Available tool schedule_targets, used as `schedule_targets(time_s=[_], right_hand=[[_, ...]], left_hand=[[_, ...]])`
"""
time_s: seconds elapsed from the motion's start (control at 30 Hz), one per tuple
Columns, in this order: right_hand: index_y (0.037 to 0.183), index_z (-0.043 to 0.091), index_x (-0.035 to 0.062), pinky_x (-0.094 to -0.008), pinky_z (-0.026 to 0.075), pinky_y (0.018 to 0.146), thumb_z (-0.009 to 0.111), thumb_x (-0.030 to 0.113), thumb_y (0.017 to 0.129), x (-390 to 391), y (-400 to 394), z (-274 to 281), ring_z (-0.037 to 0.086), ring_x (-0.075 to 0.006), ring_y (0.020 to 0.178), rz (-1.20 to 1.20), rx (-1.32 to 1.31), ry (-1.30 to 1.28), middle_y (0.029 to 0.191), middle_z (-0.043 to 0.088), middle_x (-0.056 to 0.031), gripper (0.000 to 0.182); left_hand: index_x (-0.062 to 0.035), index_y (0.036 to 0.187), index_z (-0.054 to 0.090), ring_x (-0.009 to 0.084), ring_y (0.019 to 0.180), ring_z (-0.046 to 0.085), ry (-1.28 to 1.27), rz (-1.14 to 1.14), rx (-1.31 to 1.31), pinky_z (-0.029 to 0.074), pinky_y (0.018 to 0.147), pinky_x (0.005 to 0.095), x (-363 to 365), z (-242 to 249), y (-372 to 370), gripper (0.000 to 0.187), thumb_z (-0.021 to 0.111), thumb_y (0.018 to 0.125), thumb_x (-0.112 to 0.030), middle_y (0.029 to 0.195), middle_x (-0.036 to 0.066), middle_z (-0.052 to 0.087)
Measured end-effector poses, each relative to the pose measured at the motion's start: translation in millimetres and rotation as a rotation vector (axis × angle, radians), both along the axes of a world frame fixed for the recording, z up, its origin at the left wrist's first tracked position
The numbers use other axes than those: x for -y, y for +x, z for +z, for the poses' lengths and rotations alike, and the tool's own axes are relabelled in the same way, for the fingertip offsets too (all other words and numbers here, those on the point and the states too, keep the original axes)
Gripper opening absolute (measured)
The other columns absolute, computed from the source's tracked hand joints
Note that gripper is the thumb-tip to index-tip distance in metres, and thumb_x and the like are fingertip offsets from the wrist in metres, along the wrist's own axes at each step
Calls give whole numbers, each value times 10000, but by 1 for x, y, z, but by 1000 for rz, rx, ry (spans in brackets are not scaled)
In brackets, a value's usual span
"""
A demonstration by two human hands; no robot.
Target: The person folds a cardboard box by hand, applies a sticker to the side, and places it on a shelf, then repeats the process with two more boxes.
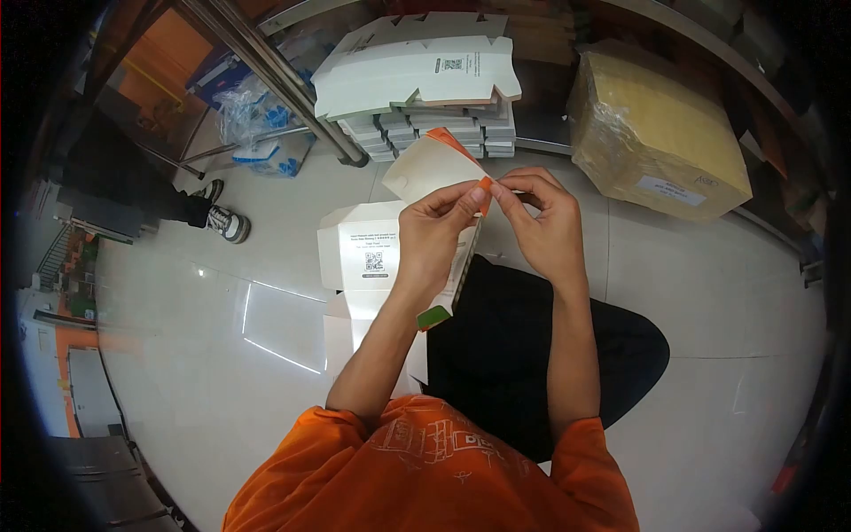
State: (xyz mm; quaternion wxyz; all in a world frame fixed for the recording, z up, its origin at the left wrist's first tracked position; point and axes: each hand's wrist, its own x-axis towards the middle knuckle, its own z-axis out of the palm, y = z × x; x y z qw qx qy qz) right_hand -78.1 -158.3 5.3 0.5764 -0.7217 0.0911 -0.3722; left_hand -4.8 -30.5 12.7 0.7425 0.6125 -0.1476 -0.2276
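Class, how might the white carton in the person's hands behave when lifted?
The carton would probably feel light, since its card looks thin. Its spread flaps may swing, appearing unfastened. The upper panel is likely fairly stiff, looking smooth.

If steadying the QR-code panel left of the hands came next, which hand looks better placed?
Probably the left hand: it is nearer the QR-code panel, while the right hand lies farther across. Both are at the orange flap.
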Motion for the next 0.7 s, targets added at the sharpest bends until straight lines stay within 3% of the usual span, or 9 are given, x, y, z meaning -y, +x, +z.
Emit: schedule_targets(time_s=[0.03,0.17,0.33,0.43,0.5,0.6,0.7], right_hand=[[906,690,-45,-278,528,762,700,92,867,0,1,-1,660,-193,860,-2,0,-1,935,653,-130,143],[918,687,-39,-300,503,836,699,109,873,-2,3,-3,631,-197,889,-22,40,54,951,629,-121,154],[918,680,-29,-304,490,828,698,99,864,1,3,-4,613,-191,886,60,104,95,965,606,-109,141],[870,659,-22,-304,483,825,699,79,848,5,-4,2,606,-187,899,26,65,-129,960,598,-103,111],[870,638,-23,-285,487,884,686,28,854,8,-5,2,588,-136,955,126,15,-123,1027,577,-74,72],[872,615,-18,-288,493,893,669,4,859,10,-4,-2,591,-141,961,116,32,-145,1048,569,-79,60],[860,613,-15,-300,502,819,705,19,817,6,-1,-2,616,-175,927,90,139,7,1008,596,-100,107]], left_hand=[[25,1047,694,92,817,622,-67,-10,-131,495,718,214,0,0,1,250,732,876,-153,925,77,701],[19,1059,692,99,849,625,-124,-49,-241,491,743,204,-2,13,-2,258,728,881,-163,928,80,700],[5,1085,684,74,708,601,8,-125,-266,467,606,192,-9,20,-1,308,717,893,-234,851,43,676],[3,1076,687,60,642,573,-3,-132,-273,441,537,196,-7,16,-2,321,714,895,-261,820,28,660],[2,1080,685,59,633,570,-8,-134,-306,436,528,193,-7,17,-5,316,710,898,-256,816,26,660],[-2,1094,680,61,628,580,-57,-167,-388,442,519,189,-6,24,-8,297,696,908,-233,825,26,666],[-11,1121,669,67,647,609,-133,-202,-423,472,531,190,-2,20,-11,274,676,919,-196,854,30,678]])
